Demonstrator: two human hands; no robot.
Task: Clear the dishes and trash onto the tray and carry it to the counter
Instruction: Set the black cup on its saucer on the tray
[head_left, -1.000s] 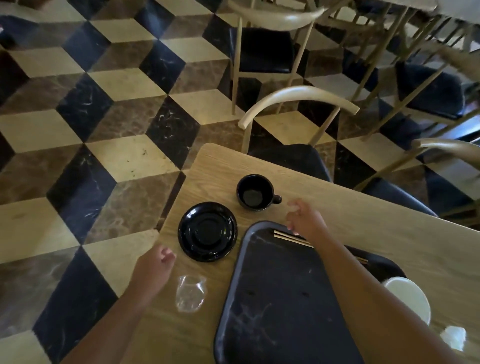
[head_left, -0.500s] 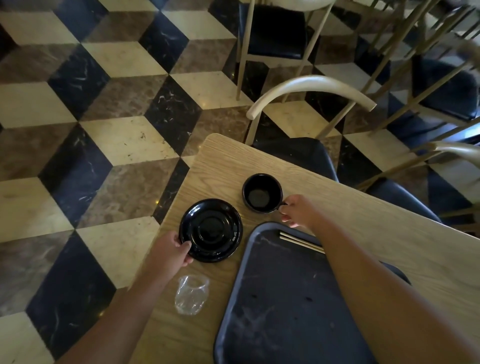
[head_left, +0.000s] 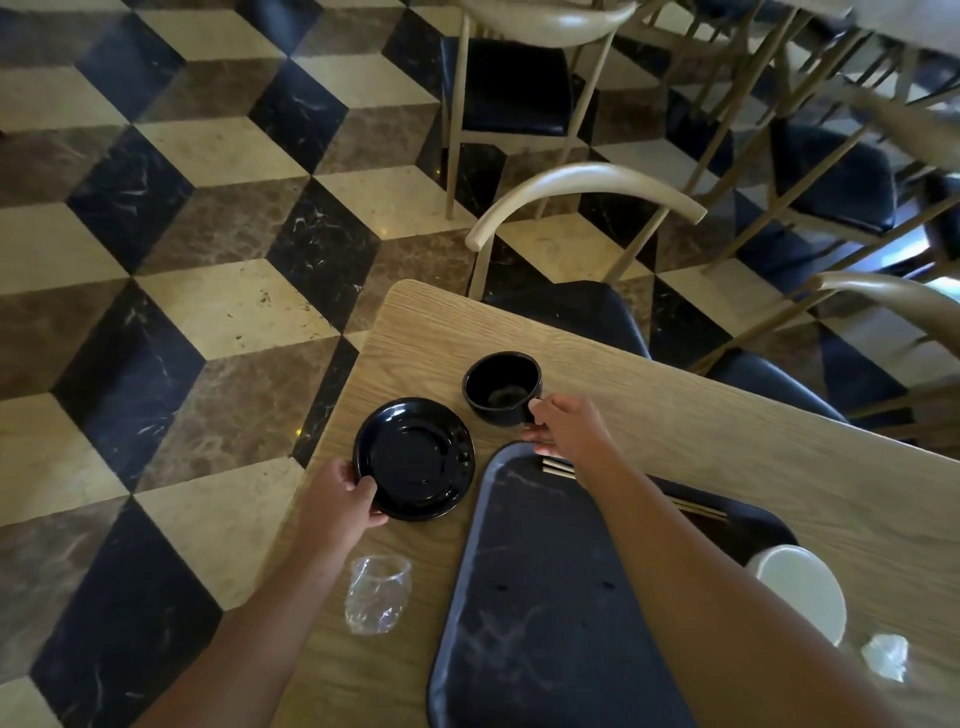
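The left grip (head_left: 345, 493) was closed on the near-left rim of the black saucer (head_left: 415, 457), thumb on top of the rim and fingers curled under its edge. The saucer sat flat on the wooden counter (head_left: 701, 441), near the counter's left corner, just ahead of that grip.

The right grip (head_left: 563, 428) was pinched on the handle of the black cup (head_left: 501, 387), which stood upright on the counter just ahead and to the left of that grip, beyond the saucer and close beside it. The cup looked empty apart from a faint pale patch at its bottom.

Directly below the right grip and its forearm lay the dark tray (head_left: 545, 613), flat on the counter, its far corner reaching under the wrist. A pair of chopsticks (head_left: 558, 467) lay across the tray's far end, partly hidden by the right forearm.

Behind the left grip, beside its forearm, a crumpled clear plastic cup (head_left: 379, 603) lay on the counter between the forearm and the tray's left edge. To the right of the right forearm a white bowl (head_left: 800, 592) sat at the tray's right edge, with a crumpled bit of clear plastic (head_left: 885, 657) just beside it.
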